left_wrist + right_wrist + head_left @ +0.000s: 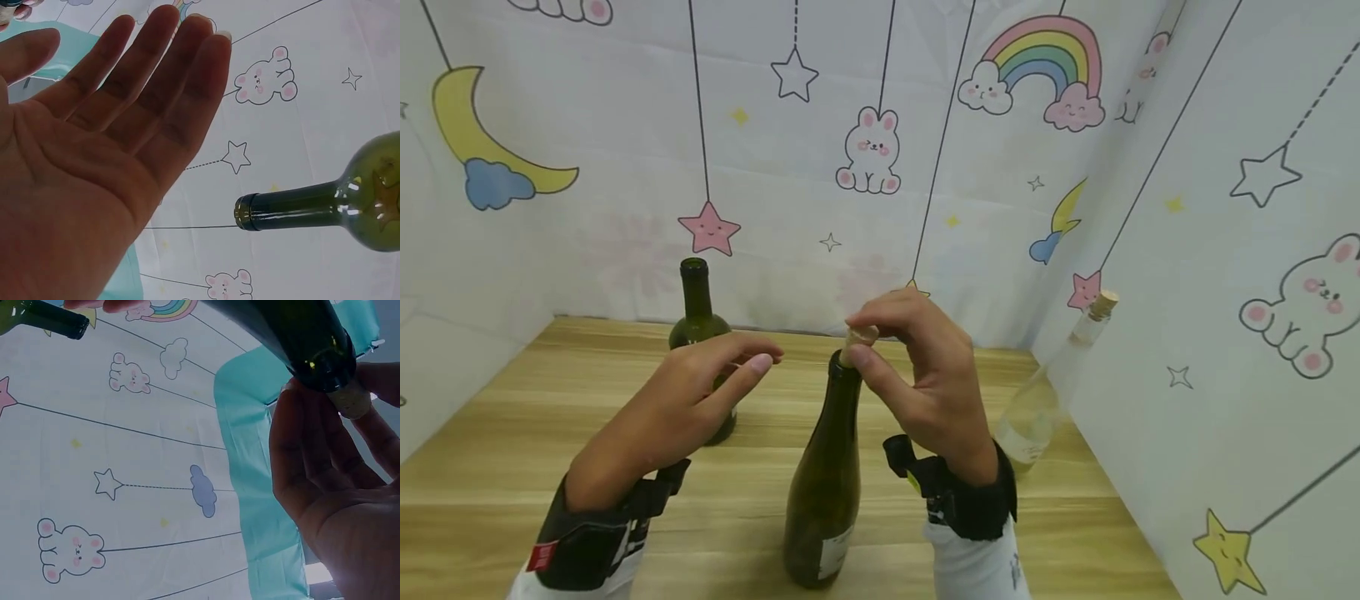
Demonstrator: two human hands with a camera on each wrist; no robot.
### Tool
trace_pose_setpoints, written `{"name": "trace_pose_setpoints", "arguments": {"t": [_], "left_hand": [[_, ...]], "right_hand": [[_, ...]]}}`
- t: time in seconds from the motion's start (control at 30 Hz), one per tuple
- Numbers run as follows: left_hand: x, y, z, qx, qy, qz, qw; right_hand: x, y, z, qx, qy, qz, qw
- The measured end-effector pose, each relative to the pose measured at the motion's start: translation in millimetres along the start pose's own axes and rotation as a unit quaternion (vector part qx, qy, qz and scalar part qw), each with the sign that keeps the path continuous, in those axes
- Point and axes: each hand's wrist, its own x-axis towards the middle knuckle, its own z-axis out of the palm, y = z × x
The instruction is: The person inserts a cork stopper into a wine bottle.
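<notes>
A dark green wine bottle [823, 483] stands upright on the table in the middle of the head view. In its mouth sits a cork [861, 335], partly sticking out. My right hand [928, 367] pinches this cork between thumb and fingers; the right wrist view shows the cork [350, 402] at the bottle's mouth too. To the left, my left hand [681, 400] hovers with relaxed fingers and holds nothing. Its palm [69, 187] faces the left wrist camera. Behind it stands an uncorked green bottle [697, 292], partly covered by that hand.
A clear glass bottle [1033, 417] with a cork stopper [1105, 302] stands at the right, partly behind my right wrist. The wooden table [737, 533] meets white printed cloth walls [760, 167] at the back and sides.
</notes>
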Motion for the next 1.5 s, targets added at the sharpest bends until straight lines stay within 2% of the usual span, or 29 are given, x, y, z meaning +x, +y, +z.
{"name": "trace_pose_setpoints", "arguments": {"t": [0.13, 0.23, 0.27, 0.3, 0.33, 0.4, 0.47, 0.53, 0.57, 0.6, 0.73, 0.87, 0.93, 1.03, 1.1, 1.2, 1.27, 1.33, 1.4, 1.5], "left_hand": [[2.4, 2.4, 3.8, -0.01, -0.024, -0.003, 0.9997], [3.3, 5.1, 10.8, -0.041, -0.062, 0.003, 0.9972], [3.7, 6.1, 14.2, -0.056, -0.081, 0.007, 0.9951], [4.1, 7.5, 18.0, -0.071, -0.101, 0.011, 0.9923], [4.0, 9.1, 21.9, -0.086, -0.124, 0.011, 0.9885], [4.5, 12.1, 30.4, -0.11, -0.171, 0.016, 0.9789], [5.3, 15.2, 38.0, -0.124, -0.217, 0.016, 0.9682], [6.4, 18.4, 43.6, -0.123, -0.257, 0.011, 0.9584], [7.4, 19.8, 45.4, -0.124, -0.273, 0.01, 0.9541], [8.4, 21.2, 46.4, -0.123, -0.286, 0.006, 0.9503], [10.6, 25.4, 45.1, -0.115, -0.31, -0.005, 0.9438], [11.0, 26.2, 43.7, -0.112, -0.313, -0.007, 0.9429], [10.9, 25.2, 44.6, -0.121, -0.314, -0.01, 0.9416], [10.2, 22.4, 46.6, -0.132, -0.318, -0.012, 0.939], [8.6, 20.0, 44.8, -0.133, -0.32, -0.013, 0.9379], [5.7, 16.2, 35.9, -0.124, -0.304, -0.01, 0.9445], [3.8, 14.7, 27.3, -0.117, -0.282, -0.014, 0.9522], [2.9, 14.0, 20.1, -0.111, -0.256, -0.012, 0.9602], [2.7, 13.7, 15.3, -0.102, -0.24, -0.009, 0.9652], [4.4, 13.6, 12.1, -0.094, -0.234, -0.008, 0.9677]], "right_hand": [[-5.7, 2.4, -1.3, 0.008, -0.023, 0.022, 0.999], [-11.6, 5.4, 1.9, 0.07, -0.037, 0.074, 0.994], [-13.0, 6.3, 4.3, 0.115, -0.038, 0.101, 0.988], [-14.3, 7.1, 7.0, 0.164, -0.039, 0.13, 0.977], [-15.1, 7.7, 10.2, 0.216, -0.04, 0.16, 0.962], [-15.8, 8.6, 17.4, 0.313, -0.042, 0.217, 0.924], [-16.1, 9.3, 24.0, 0.383, -0.051, 0.262, 0.884], [-17.1, 10.5, 28.3, 0.418, -0.059, 0.284, 0.861], [-17.2, 10.6, 29.8, 0.427, -0.058, 0.291, 0.854], [-17.0, 10.4, 30.8, 0.428, -0.058, 0.295, 0.852], [-14.9, 9.0, 33.5, 0.431, -0.04, 0.298, 0.851], [-17.6, 11.7, 32.6, 0.422, -0.037, 0.291, 0.857], [-24.5, 15.5, 28.0, 0.417, -0.058, 0.287, 0.86], [-38.7, 20.4, 17.5, 0.388, -0.114, 0.28, 0.87], [-46.8, 20.9, 11.3, 0.343, -0.151, 0.275, 0.886], [-49.7, 16.3, 3.5, 0.237, -0.174, 0.265, 0.918], [-48.4, 13.2, -4.1, 0.16, -0.164, 0.261, 0.938], [-47.4, 12.2, -16.6, 0.091, -0.137, 0.264, 0.95], [-48.7, 12.8, -33.6, 0.038, -0.099, 0.277, 0.955], [-55.9, 13.5, -63.7, -0.032, -0.034, 0.292, 0.955]]}}
